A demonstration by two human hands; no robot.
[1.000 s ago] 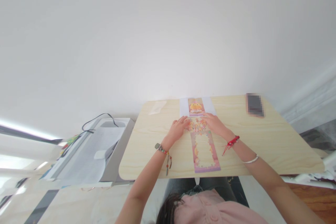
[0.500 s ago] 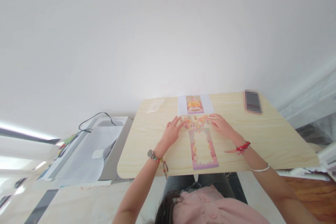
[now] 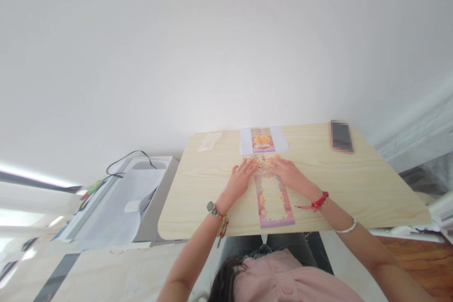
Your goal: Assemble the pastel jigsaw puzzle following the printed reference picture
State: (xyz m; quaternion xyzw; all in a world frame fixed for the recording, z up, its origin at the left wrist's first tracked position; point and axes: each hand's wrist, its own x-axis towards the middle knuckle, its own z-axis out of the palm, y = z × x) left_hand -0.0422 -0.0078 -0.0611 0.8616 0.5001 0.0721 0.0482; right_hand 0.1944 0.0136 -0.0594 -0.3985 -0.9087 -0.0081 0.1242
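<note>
The left hand (image 3: 241,180) lies flat on the bench (image 3: 354,184), fingers spread and pointing toward the far edge, its fingertips touching the left side of a heap of small puzzle pieces (image 3: 264,163). The right hand (image 3: 288,173) lies the same way on the other side, fingers spread, fingertips at the right edge of the heap. Neither hand pinches anything that can be made out (the pieces are too small to tell apart singly). The heap sits between the two hands, just beyond the top end of a long pink puzzle frame (image 3: 273,199), whose pale middle is bare; the frame runs from the heap back to the near edge of the bench. Just past the heap lies a white sheet with a picture card (image 3: 262,140) on it, showing an orange figure. A phone (image 3: 341,136) lies well apart at the far right corner, and a small clear bag (image 3: 209,141) at the far left. Left of the bench stands a white box (image 3: 141,193) with a black cable on it.
</note>
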